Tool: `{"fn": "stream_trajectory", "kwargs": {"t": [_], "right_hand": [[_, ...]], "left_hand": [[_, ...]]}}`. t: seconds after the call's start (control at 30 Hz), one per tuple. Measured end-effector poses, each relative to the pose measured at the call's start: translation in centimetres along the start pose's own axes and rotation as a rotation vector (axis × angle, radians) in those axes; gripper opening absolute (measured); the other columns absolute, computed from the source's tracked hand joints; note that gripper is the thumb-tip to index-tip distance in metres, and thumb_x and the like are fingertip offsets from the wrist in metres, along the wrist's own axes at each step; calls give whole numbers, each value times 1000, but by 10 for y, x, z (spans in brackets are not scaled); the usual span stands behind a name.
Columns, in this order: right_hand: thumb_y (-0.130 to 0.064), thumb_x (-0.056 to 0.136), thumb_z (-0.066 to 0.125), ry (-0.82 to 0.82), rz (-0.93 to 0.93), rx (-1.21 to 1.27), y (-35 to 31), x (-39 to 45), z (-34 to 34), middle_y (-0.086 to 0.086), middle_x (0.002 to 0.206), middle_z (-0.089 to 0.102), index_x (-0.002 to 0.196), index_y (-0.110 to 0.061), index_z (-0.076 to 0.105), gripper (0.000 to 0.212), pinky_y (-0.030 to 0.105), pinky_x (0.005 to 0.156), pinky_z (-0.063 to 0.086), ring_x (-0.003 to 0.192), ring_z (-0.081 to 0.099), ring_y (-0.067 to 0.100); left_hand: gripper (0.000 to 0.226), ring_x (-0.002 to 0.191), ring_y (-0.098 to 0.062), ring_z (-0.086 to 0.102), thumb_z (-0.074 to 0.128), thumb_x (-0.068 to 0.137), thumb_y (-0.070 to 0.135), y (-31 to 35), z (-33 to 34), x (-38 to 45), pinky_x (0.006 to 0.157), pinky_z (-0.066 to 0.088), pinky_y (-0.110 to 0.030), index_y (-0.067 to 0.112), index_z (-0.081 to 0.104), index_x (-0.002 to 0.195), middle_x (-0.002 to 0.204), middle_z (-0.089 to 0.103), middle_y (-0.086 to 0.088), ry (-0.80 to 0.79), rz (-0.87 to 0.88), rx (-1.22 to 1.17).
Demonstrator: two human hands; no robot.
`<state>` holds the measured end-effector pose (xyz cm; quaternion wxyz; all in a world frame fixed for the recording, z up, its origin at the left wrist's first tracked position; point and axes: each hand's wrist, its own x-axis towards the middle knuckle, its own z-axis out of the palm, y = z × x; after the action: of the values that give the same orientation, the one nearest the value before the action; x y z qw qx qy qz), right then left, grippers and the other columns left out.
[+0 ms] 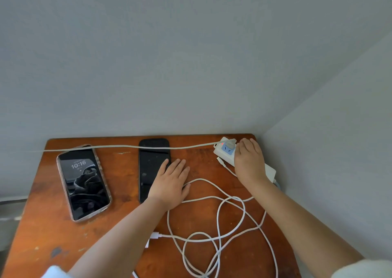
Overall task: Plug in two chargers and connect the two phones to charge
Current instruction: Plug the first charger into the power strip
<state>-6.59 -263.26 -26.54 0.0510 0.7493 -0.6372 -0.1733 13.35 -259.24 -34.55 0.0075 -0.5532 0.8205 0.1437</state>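
Observation:
Two phones lie face up on the wooden table point(42, 224): a cased phone point(83, 182) at the left with its screen lit and reading 10:16, and a dark phone point(151, 167) in the middle. My left hand point(171, 184) lies flat, palm down, over the dark phone's right edge and holds nothing. A white power strip point(224, 150) with a blue socket face and a red light sits at the far right corner. My right hand point(249, 161) covers the strip's near part; what is under the palm is hidden. White charging cables point(212, 224) lie tangled in loops.
The strip's grey cord point(127, 147) runs left across the tops of both phones and off the table. A loose cable connector point(220, 161) lies beside the strip, and a white USB plug point(154, 235) lies by my left forearm. Grey walls close the back and right sides.

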Motion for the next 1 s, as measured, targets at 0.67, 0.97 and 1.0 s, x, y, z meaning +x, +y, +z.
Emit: {"fn": "stream_trajectory", "kwargs": {"t": [0.67, 0.97, 1.0], "right_hand": [[0, 74, 71, 331, 320, 676, -16, -100, 34, 24, 127, 55, 123, 0, 50, 53, 49, 88, 52, 117, 52, 42], [-12, 93, 47, 154, 586, 1196, -11, -98, 45, 3, 68, 60, 73, -10, 58, 23, 21, 60, 48, 66, 61, 18], [-13, 93, 48, 130, 553, 1174, -9, -101, 46, 2, 65, 61, 70, -11, 57, 25, 22, 60, 50, 62, 61, 15]], "left_hand": [[47, 141, -16, 7, 33, 95, 39, -11, -12, -23, 108, -11, -27, 21, 28, 138, 152, 22, 0, 60, 37, -178], [47, 142, -16, -2, 33, 95, 39, -8, -7, -52, 108, -12, -30, 23, 27, 139, 154, 13, 2, -51, 20, -90], [47, 142, -16, -3, 32, 95, 39, -10, -8, -54, 109, -11, -31, 23, 26, 139, 154, 11, 3, -69, 21, -76]]}}
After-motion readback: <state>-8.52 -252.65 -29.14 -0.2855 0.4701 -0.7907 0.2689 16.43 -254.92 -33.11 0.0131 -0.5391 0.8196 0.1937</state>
